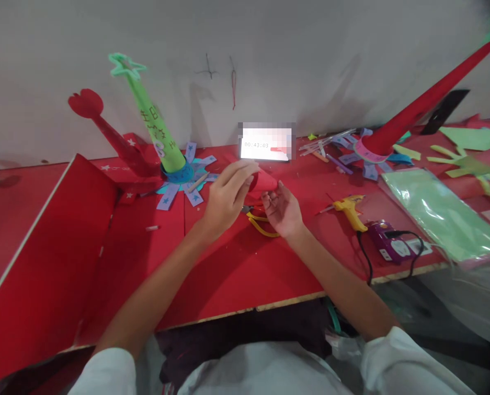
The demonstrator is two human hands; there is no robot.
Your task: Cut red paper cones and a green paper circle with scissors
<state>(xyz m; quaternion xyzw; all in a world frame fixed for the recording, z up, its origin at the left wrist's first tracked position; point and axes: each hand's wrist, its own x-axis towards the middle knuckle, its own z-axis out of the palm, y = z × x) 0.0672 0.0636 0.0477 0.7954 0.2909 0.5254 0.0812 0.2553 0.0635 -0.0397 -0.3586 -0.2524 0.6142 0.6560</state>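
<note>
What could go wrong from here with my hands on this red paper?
The curled red paper might spring open if your left hand slips. The yellow-handled tool lies close to your right hand, which could knock it. Your right forearm might snag the cord of the glue gun near the front edge of the red table.

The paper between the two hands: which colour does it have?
The paper is red, best seen in the head view.

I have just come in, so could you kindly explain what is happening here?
A person's left hand holds curled red paper, with the right hand at its narrower end, above the red table. A yellow-handled tool lies beneath. A green cone stands to the left; a yellow glue gun lies to the right.
</note>
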